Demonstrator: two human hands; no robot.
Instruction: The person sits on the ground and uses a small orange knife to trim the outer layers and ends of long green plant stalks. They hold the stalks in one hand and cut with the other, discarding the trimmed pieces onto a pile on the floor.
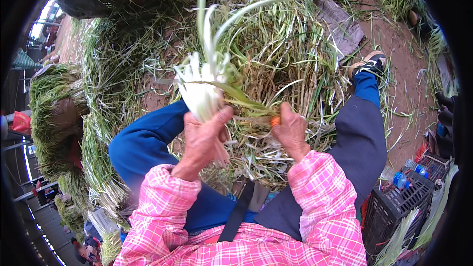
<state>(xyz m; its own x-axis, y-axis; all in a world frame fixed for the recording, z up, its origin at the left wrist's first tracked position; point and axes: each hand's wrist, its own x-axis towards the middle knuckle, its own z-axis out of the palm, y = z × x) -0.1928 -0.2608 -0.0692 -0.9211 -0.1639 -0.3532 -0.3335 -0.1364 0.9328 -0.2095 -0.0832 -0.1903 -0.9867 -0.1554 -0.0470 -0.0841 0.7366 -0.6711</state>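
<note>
My left hand (205,131) is closed around a bunch of pale leafy stalks (199,94), possibly garlic greens, in front of my knees. Their white parts stick up above the fist, and a few long leaves, blurred, curve away at the top. In my right hand (290,131) are the ends of some yellow-green leaves (255,105). These leaves stretch across to the bunch and pass over its front. An orange band (275,121) shows at a finger of the right hand. Beneath both hands lies a heap of loose, partly withered leaves (288,55).
Green stalks are piled along the left (111,62), beside a large bundle (55,118). At right, plastic bottles (401,180) rest on a black plastic crate (399,207). A flattened grey sheet (340,24) lies on the earthen floor (406,92) near my shoe (369,64).
</note>
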